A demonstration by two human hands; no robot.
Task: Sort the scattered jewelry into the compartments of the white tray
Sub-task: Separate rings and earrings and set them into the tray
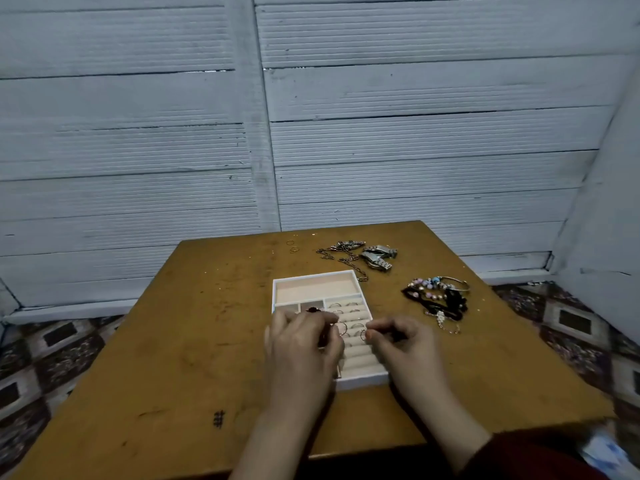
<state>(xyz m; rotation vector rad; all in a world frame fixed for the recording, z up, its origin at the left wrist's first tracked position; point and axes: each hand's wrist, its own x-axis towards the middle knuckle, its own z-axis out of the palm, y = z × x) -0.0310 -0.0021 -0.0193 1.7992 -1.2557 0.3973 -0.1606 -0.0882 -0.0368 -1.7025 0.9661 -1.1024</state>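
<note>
**Both hands over the ring rolls**

The left hand [301, 336] curls over the white tray [363, 380], fingertips pinching a thin ring [341, 328]. The right hand [398, 341] pinches a second ring [363, 335] just above the ring rolls.

Beyond the tray lie watches [378, 257] and a chain [341, 258]. Bracelets [440, 296] lie to the right, and two loose rings [292, 246] sit near the far edge of the worktop [173, 341]. The worktop's left side is bare wood.
</note>
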